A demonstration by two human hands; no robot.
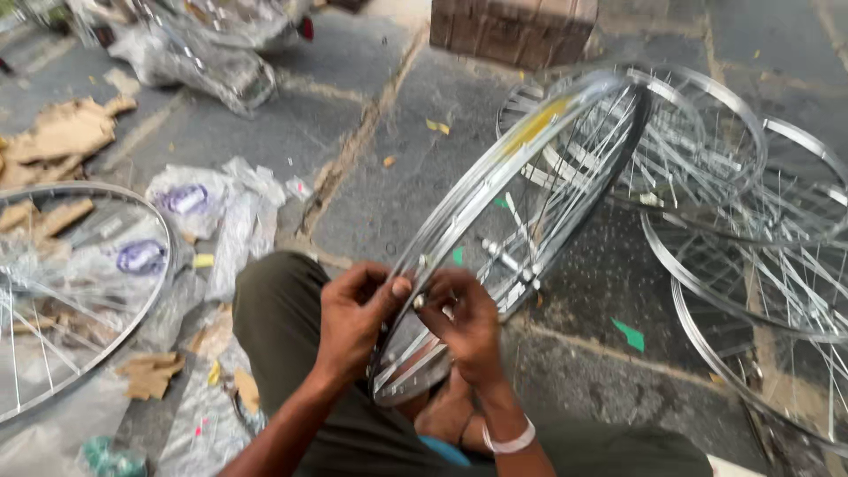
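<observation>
Chrome is gleaming on the bicycle wheel (512, 212) we are propping tilted over our knee (283, 309). Our left hand (353, 322) and right hand (464, 327) are both curling tight on its near rim, fingertips pinching at the spoke ends. More wheels (733, 203) are lying stacked to our right, another wheel (62, 300) lying at our left.

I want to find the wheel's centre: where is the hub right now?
In the head view, the hub sits mid-frame inside the tilted wheel, just right of and above the right hand.
</observation>
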